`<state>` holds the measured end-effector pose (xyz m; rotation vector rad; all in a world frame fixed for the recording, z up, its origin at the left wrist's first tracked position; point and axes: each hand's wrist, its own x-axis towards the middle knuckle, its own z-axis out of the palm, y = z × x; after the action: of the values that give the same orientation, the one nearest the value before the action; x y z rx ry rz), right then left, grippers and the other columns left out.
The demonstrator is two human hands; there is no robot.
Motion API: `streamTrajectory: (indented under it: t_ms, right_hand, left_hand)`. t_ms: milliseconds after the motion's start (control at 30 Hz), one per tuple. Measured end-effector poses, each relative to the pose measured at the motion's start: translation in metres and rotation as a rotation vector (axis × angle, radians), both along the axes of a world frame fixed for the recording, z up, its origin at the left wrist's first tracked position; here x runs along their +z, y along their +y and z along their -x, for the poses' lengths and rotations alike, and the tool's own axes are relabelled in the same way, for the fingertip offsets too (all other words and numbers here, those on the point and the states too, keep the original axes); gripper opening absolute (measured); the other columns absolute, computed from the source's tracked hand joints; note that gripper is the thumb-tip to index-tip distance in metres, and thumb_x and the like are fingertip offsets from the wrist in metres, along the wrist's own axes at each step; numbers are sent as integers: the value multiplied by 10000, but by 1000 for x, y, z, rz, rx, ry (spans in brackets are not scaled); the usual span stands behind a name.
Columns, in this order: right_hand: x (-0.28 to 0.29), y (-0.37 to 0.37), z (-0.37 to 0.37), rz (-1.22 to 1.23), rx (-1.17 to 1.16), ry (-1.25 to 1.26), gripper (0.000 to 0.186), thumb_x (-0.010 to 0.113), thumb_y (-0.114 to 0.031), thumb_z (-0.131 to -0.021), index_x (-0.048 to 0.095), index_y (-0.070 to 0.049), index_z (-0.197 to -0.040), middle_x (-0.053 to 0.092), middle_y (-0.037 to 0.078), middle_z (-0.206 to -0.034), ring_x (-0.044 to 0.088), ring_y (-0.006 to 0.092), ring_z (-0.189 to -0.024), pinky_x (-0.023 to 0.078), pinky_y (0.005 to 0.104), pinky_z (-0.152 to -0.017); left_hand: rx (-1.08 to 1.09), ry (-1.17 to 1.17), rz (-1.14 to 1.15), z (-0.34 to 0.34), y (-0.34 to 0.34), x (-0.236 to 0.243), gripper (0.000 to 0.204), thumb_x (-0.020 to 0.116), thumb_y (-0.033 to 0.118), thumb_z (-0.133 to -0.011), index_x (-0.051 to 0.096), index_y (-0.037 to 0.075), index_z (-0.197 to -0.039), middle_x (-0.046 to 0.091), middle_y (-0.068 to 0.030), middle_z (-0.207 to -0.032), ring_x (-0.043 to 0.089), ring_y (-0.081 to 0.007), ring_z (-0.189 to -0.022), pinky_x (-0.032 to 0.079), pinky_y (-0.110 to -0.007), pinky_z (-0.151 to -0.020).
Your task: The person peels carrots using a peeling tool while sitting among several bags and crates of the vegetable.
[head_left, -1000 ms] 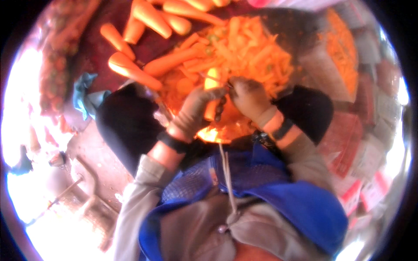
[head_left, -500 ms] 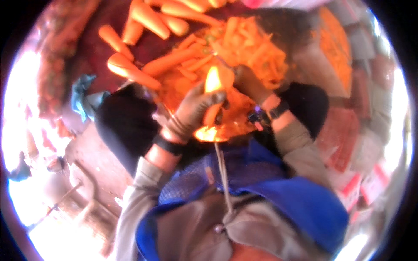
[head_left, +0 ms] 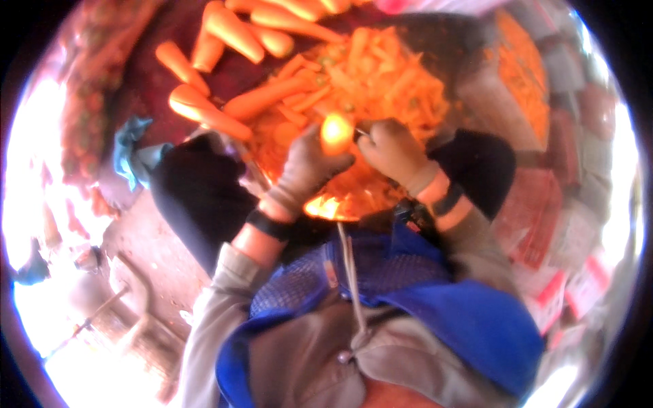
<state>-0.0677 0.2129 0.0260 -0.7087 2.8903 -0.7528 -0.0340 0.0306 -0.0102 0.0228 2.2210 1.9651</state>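
Observation:
My left hand (head_left: 309, 162), in a thin glove, is wrapped round a carrot (head_left: 337, 134) whose bright, glaring end points up toward me. Close beside it on the right, my gloved right hand (head_left: 394, 153) is closed on a thin metal tool (head_left: 362, 132). Only a short piece of that tool shows, so its kind cannot be made out. Under and beyond both hands spreads a heap of cut carrot pieces and peelings (head_left: 388, 75). Whole carrots (head_left: 235, 30) lie at the far left of the heap, with one long carrot (head_left: 272, 96) resting against it.
At the far right stands a pale container (head_left: 503, 115) with shredded orange pieces (head_left: 522, 75). A blue-green cloth (head_left: 129, 153) lies left of my left knee (head_left: 197, 197). Bricks or blocks (head_left: 527, 217) line the right side. My blue apron (head_left: 462, 319) covers my lap.
The carrot has tipped from lying lengthwise to end-up in my left hand. My right hand has moved down and turned, now with its back facing up.

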Motion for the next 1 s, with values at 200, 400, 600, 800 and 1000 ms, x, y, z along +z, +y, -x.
streamTrajectory:
  t_ms: [200,400,600,800,1000]
  right_hand:
    - [-107,41,30,-317,305,164,172,577,-160,-787,701,-42,-762,666,190,-751,662,384,-726,546,433,-687]
    - [-57,18,49,378,-257,-722,148,606,-162,-816,707,-54,-807,608,86,-627,595,159,-566,488,310,-526]
    - [-1,12,31,757,-249,-790,220,615,-168,-812,695,-23,-957,578,9,-668,537,85,-555,429,223,-519]
    - [26,6,24,978,-100,-877,430,694,-278,-809,657,-36,-1163,652,6,-881,555,67,-632,457,205,-571]
    - [23,16,29,773,-44,-873,530,744,-305,-797,611,-19,-1223,634,-9,-887,564,50,-692,465,197,-588]
  left_hand:
    - [-122,172,174,-4,5,31,624,832,149,-651,582,7,-1204,668,-49,-975,615,-149,-896,515,-304,-800]
    - [-217,-2,-231,-4,-12,27,547,819,112,-687,591,16,-1174,659,-73,-991,634,-173,-895,521,-318,-804]
    - [-153,-263,-628,1,-13,36,526,746,-2,-678,565,-3,-1172,620,-53,-896,621,-156,-773,534,-282,-671]
    - [-282,-628,-946,0,-11,33,321,666,189,-792,582,-16,-1023,607,-120,-729,576,-209,-515,497,-307,-489]
    - [-265,-757,-1032,5,-6,33,494,562,467,-920,585,-15,-1026,620,-124,-722,594,-211,-521,498,-305,-479]
